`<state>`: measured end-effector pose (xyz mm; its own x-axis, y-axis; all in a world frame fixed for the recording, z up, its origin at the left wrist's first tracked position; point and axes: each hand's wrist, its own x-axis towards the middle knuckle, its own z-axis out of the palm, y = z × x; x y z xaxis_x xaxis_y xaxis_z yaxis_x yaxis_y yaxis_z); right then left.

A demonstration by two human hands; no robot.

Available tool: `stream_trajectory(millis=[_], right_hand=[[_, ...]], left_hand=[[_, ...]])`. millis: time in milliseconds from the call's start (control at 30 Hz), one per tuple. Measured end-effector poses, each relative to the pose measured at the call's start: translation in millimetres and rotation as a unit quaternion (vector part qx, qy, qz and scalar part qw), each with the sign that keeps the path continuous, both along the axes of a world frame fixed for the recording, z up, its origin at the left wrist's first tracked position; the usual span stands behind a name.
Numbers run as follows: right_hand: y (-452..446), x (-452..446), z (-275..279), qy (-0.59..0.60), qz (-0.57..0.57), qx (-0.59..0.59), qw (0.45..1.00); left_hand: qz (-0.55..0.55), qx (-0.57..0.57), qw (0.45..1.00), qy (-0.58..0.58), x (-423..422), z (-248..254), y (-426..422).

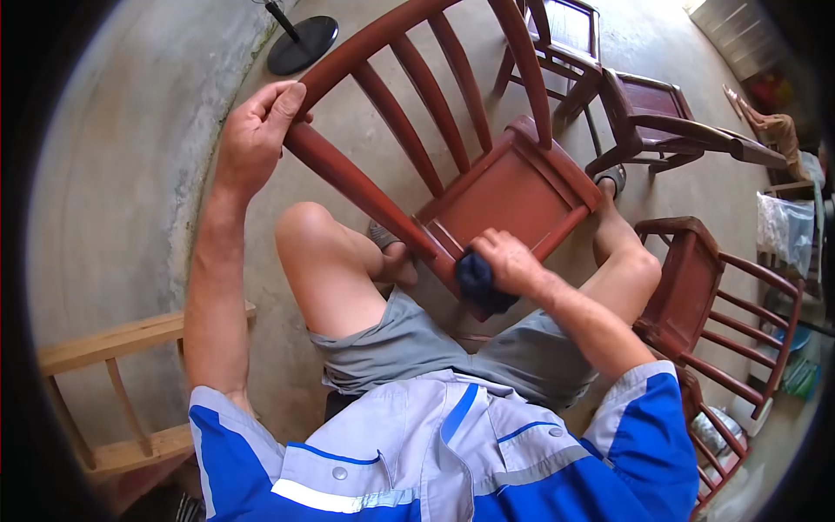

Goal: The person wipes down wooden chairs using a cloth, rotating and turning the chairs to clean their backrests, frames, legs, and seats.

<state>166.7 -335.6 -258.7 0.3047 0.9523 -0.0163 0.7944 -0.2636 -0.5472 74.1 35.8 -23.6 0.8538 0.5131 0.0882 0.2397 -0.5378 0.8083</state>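
Observation:
A red-brown wooden chair (509, 198) with a slatted back stands tilted between my knees. The thumb and fingers of my left hand (256, 135) are wrapped round the top corner of its backrest. A bunched dark blue cloth (480, 285) is in my right hand (511, 261), pressed against the edge of the seat nearest me. My right fingers curl over the cloth, and their tips rest near the seat surface. Part of the seat's near corner is hidden by the cloth and hand.
Several similar chairs stand around, including one at the right (683, 278) and another at upper right (648, 113). A black round stand base (303, 45) is near the wall. A pale wooden frame (113, 344) lies lower left. Plastic bags (783, 230) are at far right.

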Motion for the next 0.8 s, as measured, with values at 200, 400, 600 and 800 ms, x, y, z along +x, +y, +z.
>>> stream_trajectory(millis=[200,400,600,800], right_hand=[[10,117,0,-0.302,-0.247,-0.019,0.921],[59,99,-13,-0.166,-0.421,-0.058,0.89],[96,-13,-13,-0.045,-0.283,0.049,0.957],[80,-34,-17,-0.006,-0.15,0.079,0.985]], left_hand=[[-0.004,0.0,1.0,-0.015,0,-3,1],[0.019,-0.01,0.999,-0.025,2,-6,0],[0.021,-0.011,0.999,-0.03,1,-6,1],[0.027,-0.029,0.998,-0.041,0,-5,-8]])
